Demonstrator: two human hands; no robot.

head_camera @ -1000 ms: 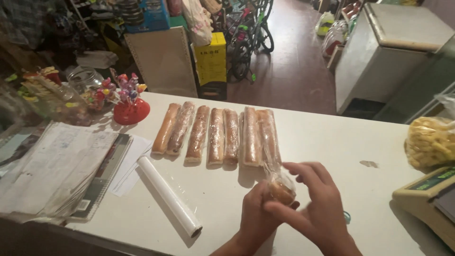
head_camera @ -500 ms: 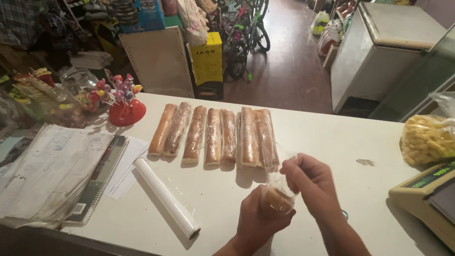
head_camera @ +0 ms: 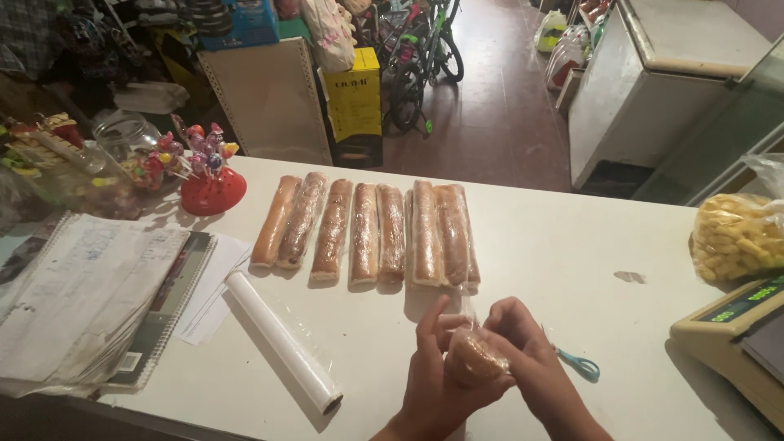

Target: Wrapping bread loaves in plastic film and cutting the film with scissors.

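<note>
- As seen from the head camera, both hands meet near the front edge of the white counter [head_camera: 572,245], closed around one end of a wrapped bread roll [head_camera: 476,358].
- Left hand [head_camera: 433,384]: curled under and beside the roll, fingers bent around it, one finger raised straight.
- Right hand [head_camera: 531,359]: fingers pinched on the clear film at the roll's end.
- Roll: golden-brown, round end facing the camera, sheathed in glossy transparent film that bunches above it.
- Row of wrapped loaves [head_camera: 367,233]: long, brown, lying side by side, just beyond the hands.
- Roll of clear film [head_camera: 282,341]: lies diagonally, to the left of the hands.
- Teal-handled scissors [head_camera: 578,364]: just right of the right hand.
- Notebooks [head_camera: 90,298], red lollipop stand [head_camera: 212,184], bag of yellow snacks [head_camera: 735,237] and scale [head_camera: 735,335] sit at the counter's edges.
</note>
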